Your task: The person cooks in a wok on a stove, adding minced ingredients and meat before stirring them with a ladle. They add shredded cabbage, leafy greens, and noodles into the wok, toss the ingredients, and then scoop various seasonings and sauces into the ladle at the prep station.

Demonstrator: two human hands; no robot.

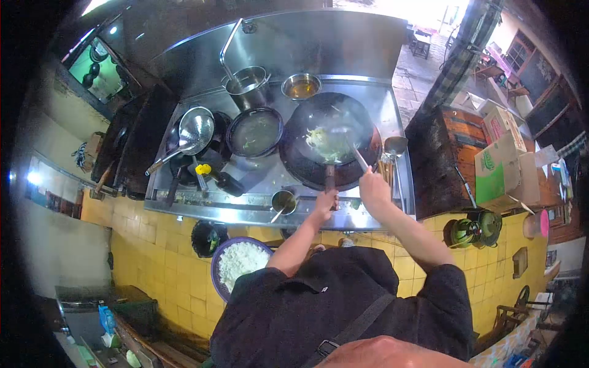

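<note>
In the head view, my left hand (327,202) has its fingers clenched around the handle (330,176) of the wok (300,119), just beyond the near edge of the steel surface (242,205). My right hand (374,186) has its fingers grasping the shaft of a metal utensil (362,161), which slants down into the wok; its far end blurs among the food. The wok sits on the right half of the surface, and the pale, shredded food (324,144) lies in its middle.

A long-handled ladle (396,146) lies by the right edge, near the wok. Left of the wok, almost against it, is a dark-rimmed pan (254,132) of cloudy liquid. Toward the far edge stand a tall pot (247,96) and a bowl (301,87) of amber liquid. A strainer (197,130) lies toward the left edge. Along the near edge stands a small cup (284,201) with a spoon (278,214) in it.
</note>
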